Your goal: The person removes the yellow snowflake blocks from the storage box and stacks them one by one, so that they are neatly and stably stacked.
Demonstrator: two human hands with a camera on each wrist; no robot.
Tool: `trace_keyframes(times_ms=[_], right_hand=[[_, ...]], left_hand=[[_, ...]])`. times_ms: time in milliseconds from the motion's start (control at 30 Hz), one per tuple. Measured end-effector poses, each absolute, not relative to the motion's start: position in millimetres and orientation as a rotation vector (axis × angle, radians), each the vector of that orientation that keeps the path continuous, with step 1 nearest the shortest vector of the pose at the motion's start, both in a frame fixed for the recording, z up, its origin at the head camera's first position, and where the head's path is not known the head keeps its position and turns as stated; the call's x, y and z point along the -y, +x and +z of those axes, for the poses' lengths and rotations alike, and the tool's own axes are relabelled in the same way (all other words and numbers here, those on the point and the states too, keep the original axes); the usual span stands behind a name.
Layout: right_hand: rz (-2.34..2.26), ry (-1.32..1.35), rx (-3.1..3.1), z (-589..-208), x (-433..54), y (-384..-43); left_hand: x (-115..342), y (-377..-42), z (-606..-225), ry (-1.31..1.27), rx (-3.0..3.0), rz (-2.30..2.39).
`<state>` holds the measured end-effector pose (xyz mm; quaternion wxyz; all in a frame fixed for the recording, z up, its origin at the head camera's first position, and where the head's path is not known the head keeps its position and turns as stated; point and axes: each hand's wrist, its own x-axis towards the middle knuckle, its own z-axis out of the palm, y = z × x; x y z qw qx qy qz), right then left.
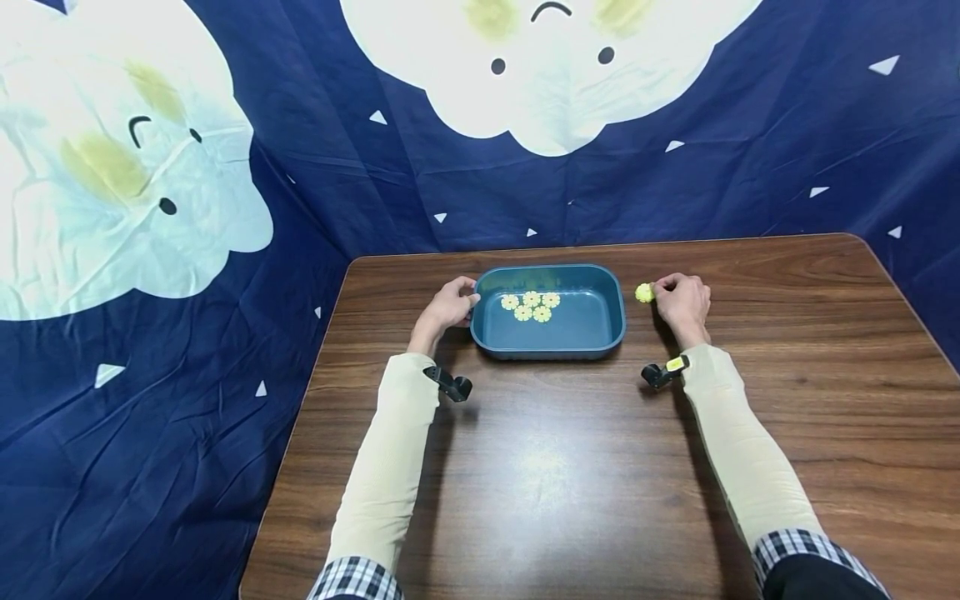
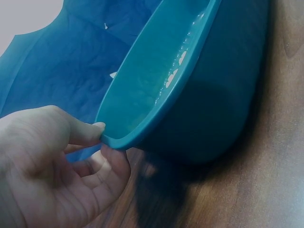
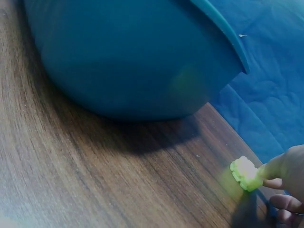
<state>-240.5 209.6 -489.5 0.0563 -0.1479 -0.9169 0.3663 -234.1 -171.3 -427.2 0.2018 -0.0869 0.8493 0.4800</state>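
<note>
A teal rectangular basin [image 1: 577, 329] with rounded corners stands upright near the back of the table. Several pale yellow flower shapes [image 1: 531, 299] show on its bottom. At the basin's left end my left hand [image 1: 450, 305] pinches the rim, thumb on top and fingers beneath, as the left wrist view shows. To the right of the basin, apart from it, my right hand [image 1: 686, 304] pinches a small yellow-green piece with a scalloped edge [image 3: 245, 174] between thumb and fingers. That piece is close over the wood, and its far side faces the basin.
The brown wood-grain table [image 1: 525, 483] has its back edge just behind the basin. Dark blue cloth [image 1: 300, 167] with white cloud faces hangs behind and to the left. A small black camera sits on each wrist, over pale sleeves [image 1: 393, 450].
</note>
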Motion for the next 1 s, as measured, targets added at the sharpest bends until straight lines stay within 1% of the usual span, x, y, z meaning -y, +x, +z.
trace_keyframes(times_ms=[233,533,1000], right_hand=[[1.111,-0.49,2.756,-487,-214,-240],[1.142,-0.466,2.689,-478,-214,-239],[1.266,-0.333,2.576,-453,-188,-238]], left_hand=[[171,-234,-427,-0.234,-2.375,1.332],[170,-234,-426,-0.24,-2.381,1.329],[170,-235,-426,-0.239,-2.37,1.333]])
